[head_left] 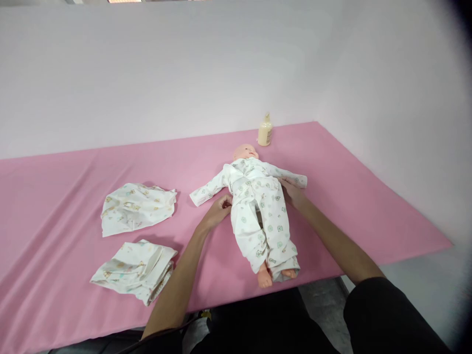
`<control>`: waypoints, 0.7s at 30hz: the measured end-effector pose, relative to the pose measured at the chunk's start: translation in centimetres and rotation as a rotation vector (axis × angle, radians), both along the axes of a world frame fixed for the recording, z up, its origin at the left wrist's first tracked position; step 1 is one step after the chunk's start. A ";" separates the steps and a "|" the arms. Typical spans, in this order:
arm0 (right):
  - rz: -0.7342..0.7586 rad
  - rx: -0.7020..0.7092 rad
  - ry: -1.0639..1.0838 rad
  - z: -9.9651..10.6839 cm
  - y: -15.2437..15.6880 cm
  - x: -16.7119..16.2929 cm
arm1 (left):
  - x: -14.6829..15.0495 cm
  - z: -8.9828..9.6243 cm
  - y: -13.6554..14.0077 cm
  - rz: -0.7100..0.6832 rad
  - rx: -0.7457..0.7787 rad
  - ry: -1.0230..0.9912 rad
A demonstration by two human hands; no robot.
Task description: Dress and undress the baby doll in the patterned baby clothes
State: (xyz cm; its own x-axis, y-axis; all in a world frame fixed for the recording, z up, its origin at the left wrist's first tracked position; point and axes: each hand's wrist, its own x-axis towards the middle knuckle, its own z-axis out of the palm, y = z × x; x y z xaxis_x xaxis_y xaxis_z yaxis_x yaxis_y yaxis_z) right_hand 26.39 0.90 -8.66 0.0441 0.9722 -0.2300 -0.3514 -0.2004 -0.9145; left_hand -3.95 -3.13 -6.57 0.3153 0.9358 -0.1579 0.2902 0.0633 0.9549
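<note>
A baby doll (246, 151) lies on its back on the pink-covered table, its feet toward me. It wears a white printed baby top (247, 168) with the sleeves spread out and matching baby trousers (278, 216). The trousers reach up to the waist; their legs are wrinkled, with both bare feet showing at the bottom. At the left side of the trousers, my left hand (217, 211) is closed with curled fingers on the cloth. My right hand (291, 191) grips the right side near the waistband, below the sleeve; its fingertips are partly hidden.
Two pieces of white printed baby clothing, an upper one (138, 209) and a lower folded one (136, 270), lie on the left. A cream pump bottle (264, 132) stands beyond the doll's head. Pale walls border the pink cover (354, 206) behind and at right.
</note>
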 end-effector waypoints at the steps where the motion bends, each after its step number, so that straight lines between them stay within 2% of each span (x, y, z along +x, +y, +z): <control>1: -0.009 0.007 -0.027 -0.1 -0.1 0.2 | 0.2 0.1 0.3 0.042 0.023 -0.004; 5: -0.021 0.065 -0.150 -0.6 -0.6 1.0 | 0.8 0.7 1.0 0.184 0.060 -0.063; 10: -0.009 0.106 -0.246 0.0 -0.6 1.4 | 0.2 1.3 -0.1 0.050 -0.069 -0.135; 13: -0.021 0.189 -0.479 1.8 0.3 1.0 | -0.1 0.9 -0.9 -0.004 -0.136 -0.145; 15: 0.045 0.274 -0.667 3.4 1.1 0.2 | 0.0 0.6 -1.0 -0.027 -0.139 -0.142; 18: 0.252 0.402 -0.871 5.7 2.4 -1.4 | 0.3 0.2 -0.9 -0.027 -0.122 -0.167; 21: 0.424 0.463 -1.046 7.3 3.2 -2.7 | 0.5 0.0 -0.9 0.008 -0.107 -0.171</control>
State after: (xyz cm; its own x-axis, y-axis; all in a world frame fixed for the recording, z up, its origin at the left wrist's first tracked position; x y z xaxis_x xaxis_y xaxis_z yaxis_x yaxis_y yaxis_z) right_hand 23.66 4.14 -1.41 -0.3409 0.9349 0.0985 0.6114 0.3001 -0.7322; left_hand -3.48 -4.00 -6.55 0.3384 0.9192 -0.2015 0.1233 0.1690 0.9779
